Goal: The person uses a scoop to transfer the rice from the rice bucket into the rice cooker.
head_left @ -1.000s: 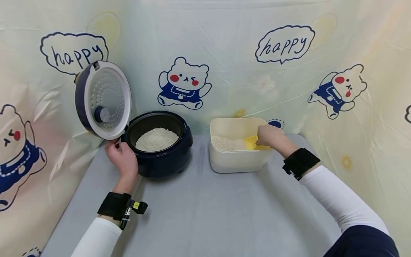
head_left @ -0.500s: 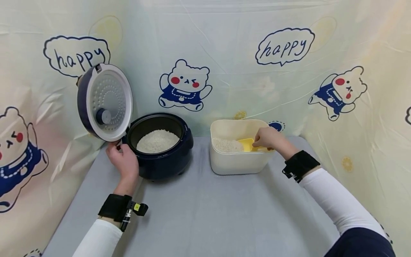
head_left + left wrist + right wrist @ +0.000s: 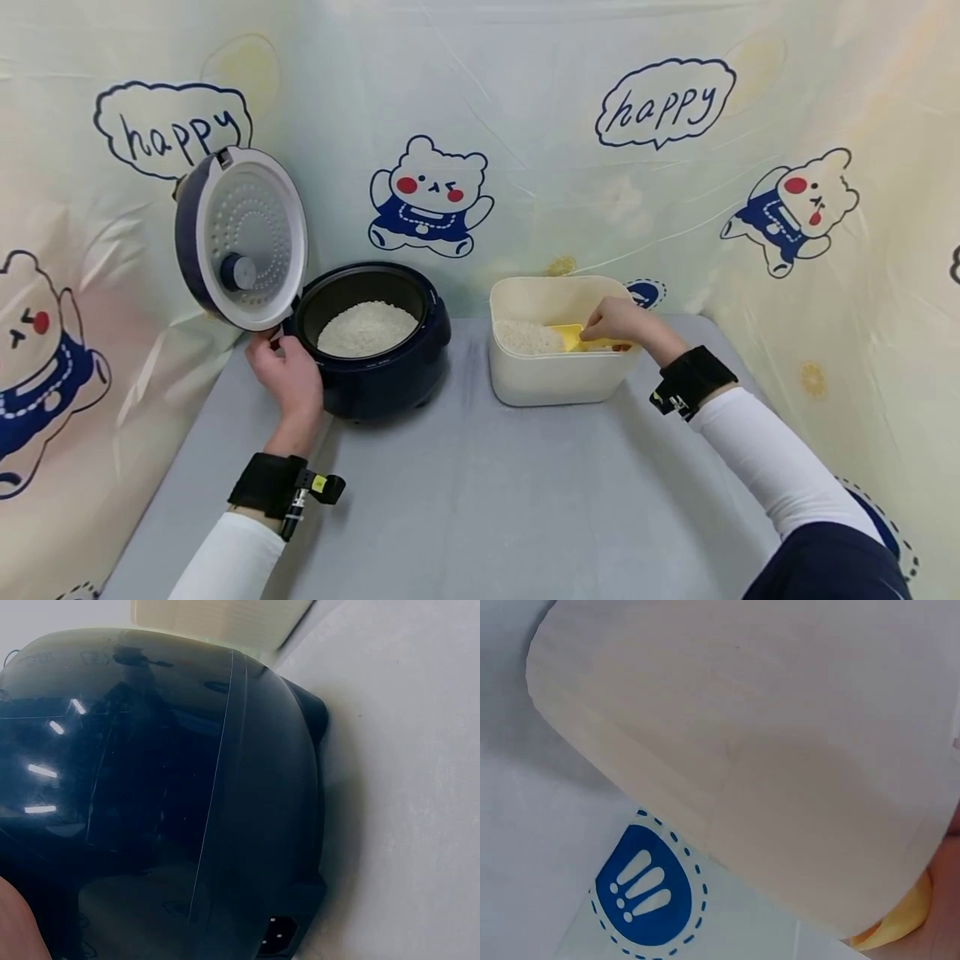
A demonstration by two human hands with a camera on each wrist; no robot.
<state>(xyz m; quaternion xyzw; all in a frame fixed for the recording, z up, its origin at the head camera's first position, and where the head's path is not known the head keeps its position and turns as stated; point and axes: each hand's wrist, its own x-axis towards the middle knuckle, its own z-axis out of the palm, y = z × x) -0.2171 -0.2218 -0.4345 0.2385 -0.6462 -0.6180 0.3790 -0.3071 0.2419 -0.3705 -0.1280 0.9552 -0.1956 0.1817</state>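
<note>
A dark blue rice cooker (image 3: 372, 350) stands open on the grey table, its pot holding white rice (image 3: 367, 327). Its lid (image 3: 243, 237) is swung up to the left. My left hand (image 3: 285, 377) grips the cooker's left side under the lid; the left wrist view is filled by the cooker's glossy body (image 3: 172, 795). A cream tub (image 3: 556, 380) to the right holds rice (image 3: 527, 337). My right hand (image 3: 619, 322) reaches into the tub and holds a yellow scoop (image 3: 572, 337) against the rice. The right wrist view shows the tub's outer wall (image 3: 765, 750) and a bit of the scoop (image 3: 901, 922).
A printed plastic curtain (image 3: 525, 150) with bears and "happy" bubbles walls the table on three sides. The grey table surface (image 3: 480, 500) stretches in front of cooker and tub. Black wrist straps sit on both white sleeves.
My right hand has moved the yellow scoop left within the tub, toward the heap of rice. The left hand and cooker have stayed put.
</note>
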